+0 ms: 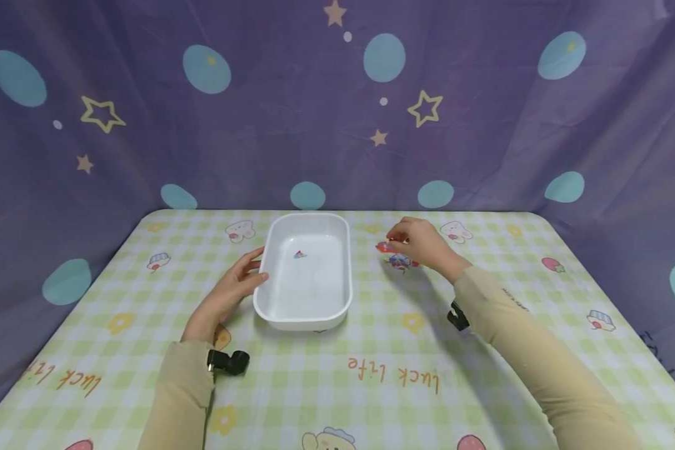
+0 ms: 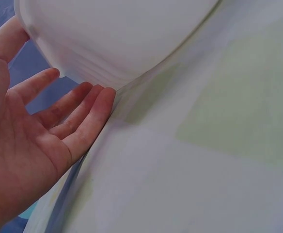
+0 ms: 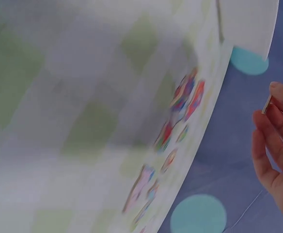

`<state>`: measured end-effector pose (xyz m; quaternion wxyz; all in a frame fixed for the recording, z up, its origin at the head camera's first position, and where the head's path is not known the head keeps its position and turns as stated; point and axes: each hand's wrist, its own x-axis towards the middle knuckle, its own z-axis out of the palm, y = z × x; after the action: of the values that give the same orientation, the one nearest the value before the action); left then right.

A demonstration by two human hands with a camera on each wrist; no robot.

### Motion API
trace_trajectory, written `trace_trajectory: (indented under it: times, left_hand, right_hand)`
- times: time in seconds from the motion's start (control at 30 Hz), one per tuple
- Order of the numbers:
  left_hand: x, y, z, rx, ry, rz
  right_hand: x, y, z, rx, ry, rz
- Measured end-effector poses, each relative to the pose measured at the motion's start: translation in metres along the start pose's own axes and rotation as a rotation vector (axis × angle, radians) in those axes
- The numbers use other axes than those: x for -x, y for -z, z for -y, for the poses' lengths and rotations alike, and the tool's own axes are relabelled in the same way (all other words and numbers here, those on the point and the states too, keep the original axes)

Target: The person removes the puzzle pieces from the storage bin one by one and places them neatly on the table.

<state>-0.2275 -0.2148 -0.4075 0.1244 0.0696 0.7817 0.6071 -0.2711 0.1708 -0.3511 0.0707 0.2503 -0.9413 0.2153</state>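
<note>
A white rectangular tub (image 1: pixel 306 294) stands on the checked tablecloth, with one small colourful piece (image 1: pixel 300 254) on its floor. My left hand (image 1: pixel 236 284) holds its left side, thumb over the rim and fingers against the outer wall (image 2: pixel 107 39). To the right of the tub, my right hand (image 1: pixel 422 244) hovers over several small, bright flat pieces (image 1: pixel 399 261). Between thumb and fingertips it pinches a thin flat piece (image 3: pixel 266 104), seen edge-on in the right wrist view; its printed face is hidden there. A red piece (image 3: pixel 195 101) lies among the others on the cloth.
The green and white tablecloth (image 1: pixel 371 400) has printed flowers, rabbits and lettering. Behind the table's far edge hangs a purple curtain (image 1: pixel 292 125) with stars and blue ovals. A small black wrist camera (image 1: pixel 230 362) sits below the left hand.
</note>
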Motion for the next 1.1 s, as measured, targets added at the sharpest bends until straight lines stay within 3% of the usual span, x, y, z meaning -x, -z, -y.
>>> trace_trajectory:
  times: [0.77, 1.1]
  left_hand:
    - [0.001, 0.003, 0.001, 0.025, -0.032, 0.016]
    - [0.002, 0.001, -0.001, 0.028, -0.033, 0.020]
  right_hand:
    - [0.052, 0.009, -0.070, 0.064, -0.171, -0.013]
    - [0.067, 0.011, -0.084, 0.074, -0.231, 0.032]
